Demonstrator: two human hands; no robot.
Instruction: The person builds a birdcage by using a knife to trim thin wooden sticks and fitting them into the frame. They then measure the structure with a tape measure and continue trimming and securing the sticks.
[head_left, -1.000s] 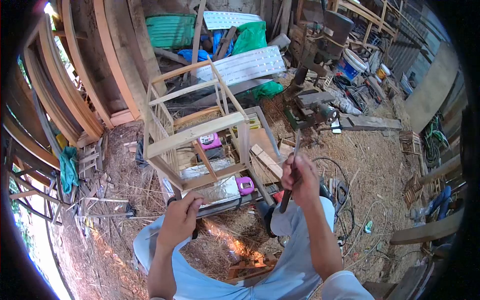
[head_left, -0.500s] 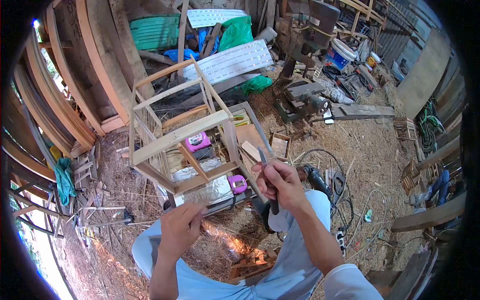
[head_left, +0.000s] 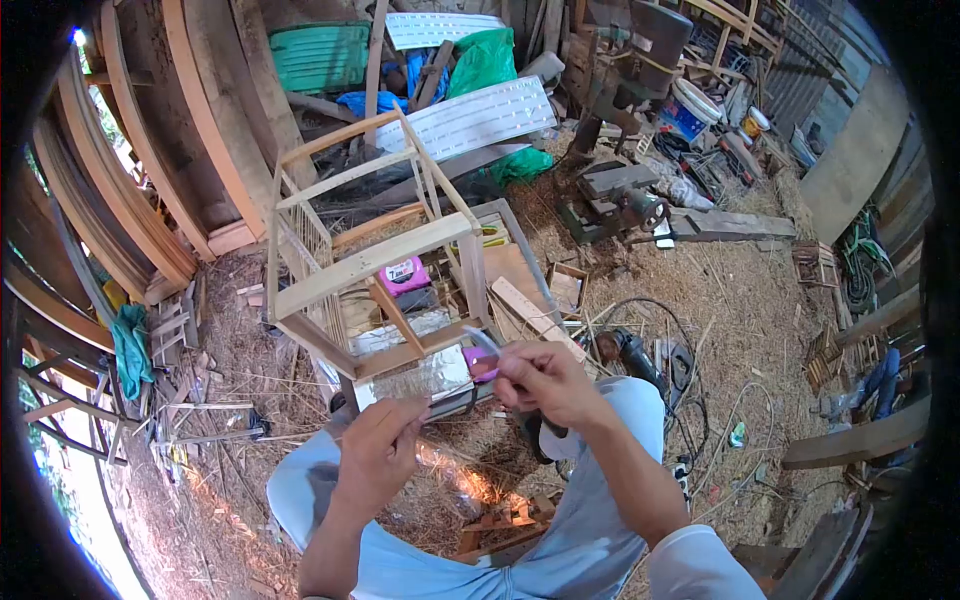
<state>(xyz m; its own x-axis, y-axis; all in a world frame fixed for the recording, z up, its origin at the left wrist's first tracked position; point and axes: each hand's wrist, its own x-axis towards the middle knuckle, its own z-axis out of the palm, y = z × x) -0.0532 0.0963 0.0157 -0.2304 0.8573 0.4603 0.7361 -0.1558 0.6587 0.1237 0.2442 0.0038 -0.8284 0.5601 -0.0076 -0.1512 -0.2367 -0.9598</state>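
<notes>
My right hand [head_left: 548,385] is closed round a knife [head_left: 482,342], whose pale blade points up and to the left over the purple tape measure [head_left: 480,364]. My left hand [head_left: 383,450] is pinched near the front edge of the low work surface, its fingertips together; a thin strip seems to lie at them, too small to make out. Beyond both hands stands a wooden frame [head_left: 370,262] with thin slats on its left side. A second, pink tape measure [head_left: 404,276] lies behind the frame's front bars.
A power tool [head_left: 632,358] with a black cable lies right of my knee. A small wooden box [head_left: 567,288] and a metal machine [head_left: 610,200] are farther back. Curved wooden boards [head_left: 200,120] lean at the left. Shavings cover the floor.
My right hand has moved left and slightly down, and the knife now tilts left instead of standing nearly upright. My left hand has shifted slightly right. The view has shifted a little.
</notes>
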